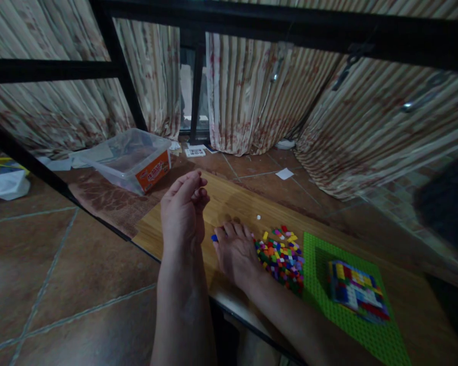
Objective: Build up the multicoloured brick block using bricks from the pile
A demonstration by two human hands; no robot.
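Note:
My left hand (183, 211) is raised above the left part of the wooden table (232, 203), fingers curled loosely together with the tips touching; I see nothing in them. Lower down, my right hand (234, 249) rests palm down on the table, fingers pressed on a small blue brick (214, 237) at the left edge of a pile of small coloured bricks (282, 256). Right of the pile lies a green baseplate (316, 274) carrying a multicoloured block built of bricks (356, 290). A tiny white piece (258, 217) lies alone beyond the pile.
A clear plastic tub (132, 157) with an orange label sits on the floor at back left. Striped curtains (259, 96) hang behind, black metal bars (114, 56) cross overhead. Papers (284, 174) lie on the tiled floor (61, 274). A dark shape (448, 203) is at right.

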